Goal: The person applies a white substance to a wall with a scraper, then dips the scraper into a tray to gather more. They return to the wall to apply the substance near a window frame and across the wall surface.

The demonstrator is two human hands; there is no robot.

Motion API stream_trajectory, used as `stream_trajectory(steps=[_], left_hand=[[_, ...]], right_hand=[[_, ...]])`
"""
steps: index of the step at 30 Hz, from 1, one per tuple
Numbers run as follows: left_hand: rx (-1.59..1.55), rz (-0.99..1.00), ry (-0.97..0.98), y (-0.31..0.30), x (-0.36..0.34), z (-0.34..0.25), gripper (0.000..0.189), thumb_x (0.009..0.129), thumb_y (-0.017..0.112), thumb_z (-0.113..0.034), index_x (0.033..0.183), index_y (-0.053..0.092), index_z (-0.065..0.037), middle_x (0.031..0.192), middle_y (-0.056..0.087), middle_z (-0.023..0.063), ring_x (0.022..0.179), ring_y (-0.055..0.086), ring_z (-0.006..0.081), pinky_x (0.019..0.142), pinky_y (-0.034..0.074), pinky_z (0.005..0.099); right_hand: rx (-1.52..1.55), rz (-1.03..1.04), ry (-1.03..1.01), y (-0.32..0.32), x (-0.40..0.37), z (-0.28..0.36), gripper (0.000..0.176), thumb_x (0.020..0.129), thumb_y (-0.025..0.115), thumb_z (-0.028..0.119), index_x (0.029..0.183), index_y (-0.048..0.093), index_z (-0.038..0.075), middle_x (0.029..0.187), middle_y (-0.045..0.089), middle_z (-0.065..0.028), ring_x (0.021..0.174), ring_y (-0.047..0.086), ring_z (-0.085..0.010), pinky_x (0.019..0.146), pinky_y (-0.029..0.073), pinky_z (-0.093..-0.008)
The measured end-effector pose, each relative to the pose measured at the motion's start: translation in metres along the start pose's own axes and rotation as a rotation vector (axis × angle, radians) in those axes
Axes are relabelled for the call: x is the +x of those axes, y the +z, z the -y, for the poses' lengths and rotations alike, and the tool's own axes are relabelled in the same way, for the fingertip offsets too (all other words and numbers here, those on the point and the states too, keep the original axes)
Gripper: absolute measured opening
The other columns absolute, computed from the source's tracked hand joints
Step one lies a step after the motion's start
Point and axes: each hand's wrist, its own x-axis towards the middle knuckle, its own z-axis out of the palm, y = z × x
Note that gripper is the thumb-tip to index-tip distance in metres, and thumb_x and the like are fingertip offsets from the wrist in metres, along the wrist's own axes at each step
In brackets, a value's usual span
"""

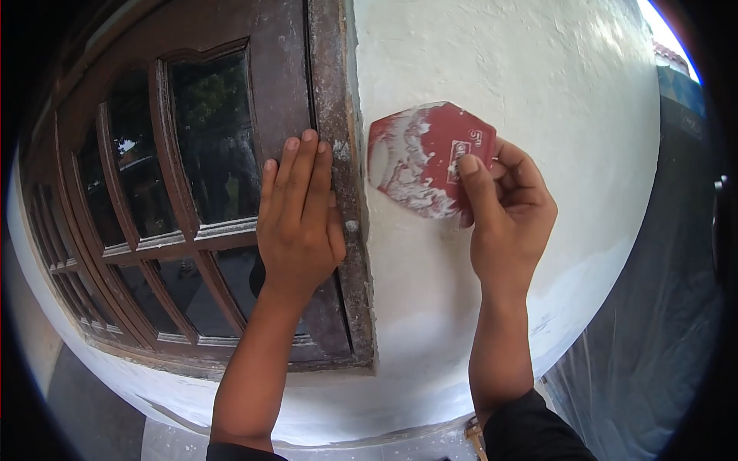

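My right hand (513,211) grips a red plastic putty spreader (442,134) by its right edge, thumb on the face and fingers behind. White putty is smeared over the left half of the spreader, which is held up in front of the cream wall (430,284). My left hand (298,223) lies flat with fingers stretched upward on the brown wooden window (278,84), at its right side. Right beside that hand runs the worn, paint-spotted window frame (355,307), bordering the wall.
Glass panes (211,131) fill the wooden window on the left. Dark plastic sheeting (638,330) hangs at the right. Below the wall, a tool with a wooden handle (476,442) shows near my right sleeve, on the pale floor (384,452).
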Motion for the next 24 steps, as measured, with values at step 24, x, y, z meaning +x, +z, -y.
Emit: stream_trajectory(steps=[24], left_hand=[[0.013, -0.013, 0.007, 0.002, 0.0, 0.001, 0.049, 0.092, 0.046, -0.007, 0.14, 0.054, 0.002, 0.149, 0.05, 0.0152, 0.142, 0.042, 0.0286, 0.118, 0.029, 0.0488]], right_hand=[[-0.143, -0.186, 0.006, -0.054, -0.011, -0.015, 0.029, 0.094, 0.068, 0.013, 0.114, 0.063, -0.007, 0.084, 0.07, -0.0052, 0.062, 0.057, -0.0047, 0.049, 0.041, -0.02]])
